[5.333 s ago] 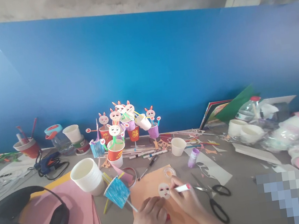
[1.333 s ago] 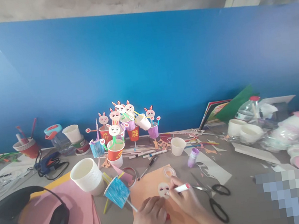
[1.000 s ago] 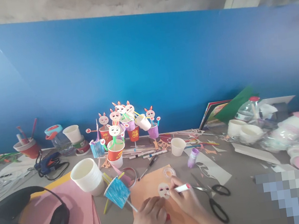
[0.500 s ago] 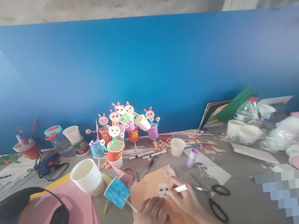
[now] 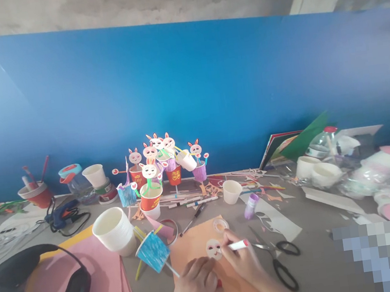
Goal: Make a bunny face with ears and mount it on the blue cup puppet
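A small round paper face (image 5: pixel 214 249) with drawn eyes, pink cheeks and a red mouth lies on an orange sheet of paper (image 5: pixel 195 234). In a pinch, my right hand (image 5: pixel 242 259) holds a white marker with a red end (image 5: pixel 237 245), its tip side at the face's right edge. My left hand (image 5: pixel 195 282) rests on the orange sheet just below the face, fingers together and bent. From its thumb side pokes a small red cap (image 5: pixel 219 283), mostly hidden by the hand. A blue-coloured paper cup (image 5: pixel 154 252) lies tilted beside the left hand.
Scissors (image 5: pixel 285 268) lie right of my right hand, near a purple glue stick (image 5: pixel 251 205) and a tape roll (image 5: pixel 221 225). Rabbit-faced cup figures (image 5: pixel 151 195) stand behind. Stacked white cups (image 5: pixel 113 231), pink paper (image 5: pixel 104 273) and a black headset (image 5: pixel 73 286) sit left.
Almost nothing differs. Both hands, the marker and the paper face stay in nearly the same place.
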`<state>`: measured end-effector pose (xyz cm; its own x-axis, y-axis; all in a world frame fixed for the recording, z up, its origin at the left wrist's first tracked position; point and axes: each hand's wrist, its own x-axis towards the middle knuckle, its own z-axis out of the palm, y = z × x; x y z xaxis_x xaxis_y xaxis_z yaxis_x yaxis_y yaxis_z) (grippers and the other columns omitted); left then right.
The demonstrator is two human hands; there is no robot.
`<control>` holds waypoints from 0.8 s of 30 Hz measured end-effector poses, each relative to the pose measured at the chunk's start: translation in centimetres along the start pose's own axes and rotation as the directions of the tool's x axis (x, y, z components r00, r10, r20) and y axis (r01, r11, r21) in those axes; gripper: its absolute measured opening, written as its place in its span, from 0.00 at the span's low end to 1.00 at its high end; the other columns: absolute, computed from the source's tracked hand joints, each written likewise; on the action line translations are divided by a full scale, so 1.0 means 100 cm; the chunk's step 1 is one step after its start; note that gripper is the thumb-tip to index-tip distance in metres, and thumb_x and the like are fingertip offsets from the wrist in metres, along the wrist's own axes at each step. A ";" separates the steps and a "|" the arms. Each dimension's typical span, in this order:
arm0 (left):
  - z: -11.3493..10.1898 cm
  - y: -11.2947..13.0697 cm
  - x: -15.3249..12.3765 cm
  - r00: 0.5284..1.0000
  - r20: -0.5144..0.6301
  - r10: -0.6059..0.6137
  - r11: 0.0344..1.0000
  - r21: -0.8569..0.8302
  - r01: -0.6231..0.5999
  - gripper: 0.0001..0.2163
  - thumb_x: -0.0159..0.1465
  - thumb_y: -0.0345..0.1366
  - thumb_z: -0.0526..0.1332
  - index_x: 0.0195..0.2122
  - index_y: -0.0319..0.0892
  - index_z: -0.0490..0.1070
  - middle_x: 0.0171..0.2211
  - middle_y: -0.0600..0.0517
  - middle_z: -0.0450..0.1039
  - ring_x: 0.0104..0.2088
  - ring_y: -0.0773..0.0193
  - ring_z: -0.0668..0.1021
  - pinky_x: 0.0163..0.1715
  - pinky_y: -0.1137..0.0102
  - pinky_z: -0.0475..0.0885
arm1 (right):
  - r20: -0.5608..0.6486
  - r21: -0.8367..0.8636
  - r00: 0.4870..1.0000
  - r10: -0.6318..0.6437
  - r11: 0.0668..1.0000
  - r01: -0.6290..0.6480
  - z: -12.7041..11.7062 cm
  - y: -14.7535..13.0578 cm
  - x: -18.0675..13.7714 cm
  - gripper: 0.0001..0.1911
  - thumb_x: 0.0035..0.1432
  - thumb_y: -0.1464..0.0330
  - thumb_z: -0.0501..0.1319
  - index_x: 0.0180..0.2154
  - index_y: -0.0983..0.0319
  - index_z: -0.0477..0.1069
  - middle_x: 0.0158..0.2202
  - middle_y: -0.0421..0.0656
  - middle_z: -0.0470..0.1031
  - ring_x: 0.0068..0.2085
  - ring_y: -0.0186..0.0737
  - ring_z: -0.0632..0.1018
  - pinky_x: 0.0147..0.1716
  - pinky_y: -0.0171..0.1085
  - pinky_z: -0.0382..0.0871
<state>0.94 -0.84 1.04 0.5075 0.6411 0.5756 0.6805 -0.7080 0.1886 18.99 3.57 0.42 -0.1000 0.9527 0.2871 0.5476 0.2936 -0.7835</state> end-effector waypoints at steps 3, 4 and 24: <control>-0.001 0.001 0.000 1.000 0.002 -0.012 1.000 -0.017 0.012 0.04 0.64 0.31 0.58 0.35 0.43 0.71 0.44 0.50 0.80 0.44 0.57 0.80 0.43 0.63 0.77 | 0.007 0.004 1.000 -0.006 1.000 0.006 0.000 0.000 0.000 0.09 0.55 0.71 0.52 0.24 0.57 0.56 0.19 0.33 0.60 0.22 0.35 0.64 0.24 0.31 0.59; -0.001 0.001 0.001 1.000 0.001 -0.016 1.000 -0.022 0.016 0.04 0.64 0.30 0.57 0.34 0.43 0.72 0.44 0.50 0.80 0.44 0.58 0.80 0.44 0.63 0.77 | 0.011 0.005 1.000 -0.008 1.000 0.008 0.000 0.000 0.000 0.08 0.54 0.71 0.52 0.24 0.57 0.56 0.19 0.33 0.60 0.22 0.35 0.64 0.24 0.31 0.59; 0.002 -0.001 0.000 1.000 0.001 0.002 1.000 0.001 -0.002 0.05 0.63 0.29 0.57 0.32 0.43 0.71 0.44 0.50 0.80 0.44 0.58 0.80 0.43 0.63 0.78 | -0.015 0.156 0.999 0.034 0.987 -0.031 0.001 0.001 0.000 0.09 0.53 0.71 0.56 0.23 0.57 0.58 0.18 0.32 0.57 0.21 0.34 0.61 0.22 0.32 0.55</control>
<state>0.97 -0.69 0.83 0.5092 0.6398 0.5757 0.6801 -0.7090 0.1864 19.00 3.61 0.27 -0.0691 0.9608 0.2684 0.4142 0.2724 -0.8685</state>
